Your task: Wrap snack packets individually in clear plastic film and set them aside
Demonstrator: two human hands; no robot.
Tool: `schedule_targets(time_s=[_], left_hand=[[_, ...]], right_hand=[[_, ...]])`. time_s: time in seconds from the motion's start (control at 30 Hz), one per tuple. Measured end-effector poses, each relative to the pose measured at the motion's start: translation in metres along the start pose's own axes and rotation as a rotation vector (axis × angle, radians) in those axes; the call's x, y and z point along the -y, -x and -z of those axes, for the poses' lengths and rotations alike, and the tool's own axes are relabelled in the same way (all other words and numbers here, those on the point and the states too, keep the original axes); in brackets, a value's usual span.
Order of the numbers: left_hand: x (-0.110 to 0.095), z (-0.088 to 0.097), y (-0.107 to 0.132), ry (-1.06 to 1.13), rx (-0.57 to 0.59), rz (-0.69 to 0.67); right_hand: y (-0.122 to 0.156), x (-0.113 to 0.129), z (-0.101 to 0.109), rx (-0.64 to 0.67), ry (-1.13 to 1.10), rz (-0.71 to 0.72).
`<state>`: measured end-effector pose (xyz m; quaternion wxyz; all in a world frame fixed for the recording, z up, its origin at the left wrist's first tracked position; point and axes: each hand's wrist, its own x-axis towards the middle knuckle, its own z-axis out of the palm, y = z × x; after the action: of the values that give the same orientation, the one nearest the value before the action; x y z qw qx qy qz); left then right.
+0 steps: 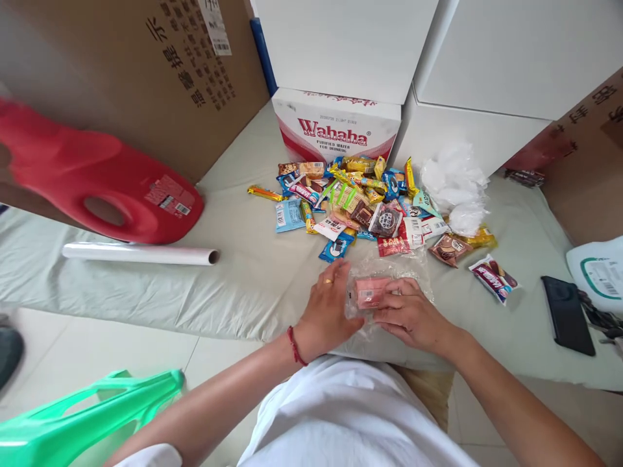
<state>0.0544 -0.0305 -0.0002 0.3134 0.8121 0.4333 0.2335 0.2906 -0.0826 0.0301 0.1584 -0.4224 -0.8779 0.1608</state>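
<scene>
My left hand [328,308] and my right hand [411,314] rest on a pale cloth-covered surface [253,279] close to me. Between them lies a clear plastic bag [389,269] with a pink snack packet [370,292] inside. Both hands pinch the bag around the packet, fingers closed on the plastic. A red string bracelet sits on my left wrist and a ring on a left finger. Just beyond the bag a heap of several colourful snack packets [360,198] is spread out.
A red plastic jug [97,178] and a white roll [141,253] lie at the left. A Wahaha water carton [335,126], white boxes and cardboard boxes stand behind. Crumpled white plastic [457,185], a loose packet [494,277], a black phone [567,314], and a green stool [82,415].
</scene>
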Motion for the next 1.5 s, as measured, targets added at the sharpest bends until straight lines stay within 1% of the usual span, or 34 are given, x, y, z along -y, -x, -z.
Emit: schedule_targets(time_s=[0.07,0.1,0.17,0.23,0.33,0.37,0.43,0.5,0.53,0.63,0.7,0.8,0.9,0.93,0.97,1.0,1.03,1.1,1.13,1.17,1.23,1.27,1.3,1.37,1.43,1.5], left_hand=[[-0.001,-0.011,0.008,-0.033,-0.016,0.048],[-0.002,-0.014,0.010,-0.050,-0.040,0.081],[-0.004,-0.014,0.008,-0.090,-0.092,0.168],[-0.004,-0.008,0.003,-0.097,-0.086,0.265],[0.003,0.003,-0.002,0.041,-0.025,0.421],[0.006,0.006,-0.001,0.100,-0.028,0.470],[0.015,0.010,0.001,0.180,-0.080,0.542],[0.024,0.013,0.002,0.235,-0.114,0.588],[0.028,0.014,0.002,0.276,-0.112,0.614],[0.040,0.019,-0.001,0.440,-0.052,0.683],[0.046,0.023,-0.005,0.522,-0.013,0.706],[0.053,0.031,-0.010,0.584,0.039,0.723],[0.058,0.037,-0.010,0.615,0.069,0.718],[0.059,0.039,-0.008,0.601,0.055,0.710],[0.059,0.040,-0.005,0.564,0.017,0.697],[0.059,0.042,-0.002,0.501,-0.050,0.674],[0.057,0.043,0.003,0.418,-0.143,0.638],[0.051,0.043,0.014,0.265,-0.322,0.501],[0.047,0.043,0.019,0.221,-0.359,0.398],[0.043,0.043,0.025,0.204,-0.344,0.283],[0.035,0.039,0.033,0.206,-0.208,0.091],[0.033,0.036,0.035,0.200,-0.132,0.044],[0.031,0.033,0.036,0.187,-0.077,0.039],[0.030,0.026,0.034,0.174,-0.040,0.119],[0.033,0.019,0.029,0.217,-0.056,0.227],[0.038,0.014,0.023,0.306,-0.106,0.323]], right_hand=[[-0.005,-0.001,0.004,-0.009,-0.028,0.020],[-0.007,-0.002,0.007,-0.006,-0.054,0.031],[-0.011,-0.002,0.013,0.008,-0.111,0.050],[-0.014,-0.003,0.018,0.027,-0.139,0.042],[-0.016,-0.005,0.020,0.029,-0.115,-0.010],[-0.016,-0.007,0.020,0.024,-0.105,-0.034],[-0.017,-0.012,0.017,0.013,-0.102,-0.089],[-0.018,-0.018,0.014,0.006,-0.111,-0.146],[-0.019,-0.022,0.013,0.005,-0.118,-0.170],[-0.023,-0.036,0.010,-0.005,-0.156,-0.243],[-0.027,-0.045,0.008,-0.010,-0.188,-0.293],[-0.032,-0.056,0.003,0.004,-0.224,-0.355],[-0.035,-0.060,-0.002,0.021,-0.239,-0.371],[-0.036,-0.060,-0.004,0.020,-0.239,-0.373],[-0.037,-0.060,-0.005,0.017,-0.238,-0.377],[-0.037,-0.060,-0.007,0.014,-0.241,-0.382],[-0.037,-0.060,-0.008,0.012,-0.245,-0.386],[-0.037,-0.060,-0.010,0.013,-0.255,-0.386],[-0.037,-0.060,-0.011,0.014,-0.259,-0.384],[-0.037,-0.060,-0.011,0.016,-0.262,-0.380],[-0.037,-0.060,-0.012,0.015,-0.266,-0.372],[-0.037,-0.060,-0.012,0.014,-0.270,-0.369],[-0.037,-0.060,-0.012,0.013,-0.276,-0.367],[-0.037,-0.060,-0.012,0.010,-0.291,-0.365],[-0.037,-0.060,-0.012,0.005,-0.305,-0.367],[-0.036,-0.060,-0.011,-0.004,-0.319,-0.372]])
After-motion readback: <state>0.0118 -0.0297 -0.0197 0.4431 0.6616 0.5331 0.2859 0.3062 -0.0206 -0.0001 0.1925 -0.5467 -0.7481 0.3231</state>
